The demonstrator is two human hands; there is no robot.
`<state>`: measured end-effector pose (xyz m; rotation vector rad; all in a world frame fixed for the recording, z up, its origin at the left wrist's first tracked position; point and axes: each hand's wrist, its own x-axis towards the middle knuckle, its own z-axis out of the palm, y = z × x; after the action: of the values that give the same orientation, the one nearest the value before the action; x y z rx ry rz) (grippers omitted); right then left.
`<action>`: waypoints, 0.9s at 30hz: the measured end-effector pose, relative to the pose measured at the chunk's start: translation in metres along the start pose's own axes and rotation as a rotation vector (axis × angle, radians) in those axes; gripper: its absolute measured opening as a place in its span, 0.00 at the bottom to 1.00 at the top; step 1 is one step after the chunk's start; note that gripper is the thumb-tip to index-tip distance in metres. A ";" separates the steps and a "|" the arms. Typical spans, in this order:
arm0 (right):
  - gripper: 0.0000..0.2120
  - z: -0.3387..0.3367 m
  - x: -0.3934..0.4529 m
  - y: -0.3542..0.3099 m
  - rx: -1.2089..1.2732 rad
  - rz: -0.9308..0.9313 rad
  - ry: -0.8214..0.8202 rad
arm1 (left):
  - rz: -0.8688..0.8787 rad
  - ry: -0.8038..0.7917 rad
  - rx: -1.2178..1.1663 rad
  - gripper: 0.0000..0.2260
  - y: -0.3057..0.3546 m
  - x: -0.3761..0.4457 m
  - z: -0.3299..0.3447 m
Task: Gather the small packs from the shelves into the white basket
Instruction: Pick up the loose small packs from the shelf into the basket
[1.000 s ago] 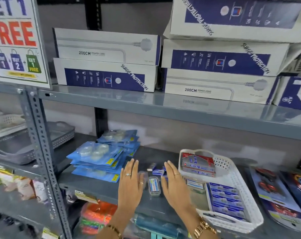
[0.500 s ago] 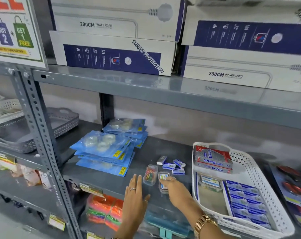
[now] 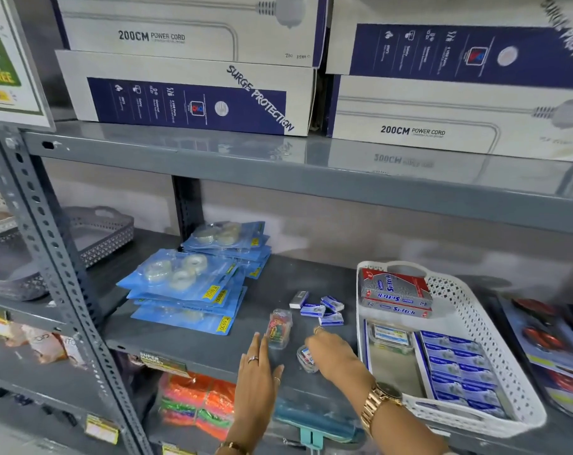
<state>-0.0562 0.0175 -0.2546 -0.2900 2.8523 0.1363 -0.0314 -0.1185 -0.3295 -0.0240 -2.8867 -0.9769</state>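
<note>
Head view: the grey middle shelf (image 3: 186,343) carries the loose stock. The right hand (image 3: 336,354) reaches in from 5 o'clock, its fingers (image 3: 314,343) curled over a small clear case (image 3: 306,357) and touching its top edge; whether they actually grip it cannot be told. A gold watch (image 3: 378,402) sits on that wrist. The left hand (image 3: 257,379) rests flat near the shelf's front edge at 6 o'clock, fingers open and spread, holding nothing, its fingertips just beside a clear box of coloured clips (image 3: 279,328) that stands upright.

At 12 o'clock from the right hand lie four small blue-and-white packs (image 3: 321,307) in a loose cluster (one of them more grey than blue), on the bare shelf and apart from both hands. The white basket (image 3: 482,330) sits at 3 o'clock from them, just beside the right forearm, and holds red-and-silver boxes (image 3: 395,293) at its far end, a row of blue packs (image 3: 459,369) along its right side and a clear case with a label (image 3: 390,334) between.

At 10 o'clock from the hands, blue tape packets (image 3: 183,287) are stacked in two piles. On the shelf above stand large power cord boxes (image 3: 186,93). A grey basket (image 3: 94,238) sits at far left.
</note>
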 end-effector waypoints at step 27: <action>0.25 -0.017 -0.064 0.103 0.228 0.346 0.260 | -0.063 -0.158 0.361 0.32 0.057 -0.031 0.040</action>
<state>-0.0222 0.1273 -0.2136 0.2531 3.1109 -0.1719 -0.0016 -0.0485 -0.3300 0.0171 -3.1813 -0.4666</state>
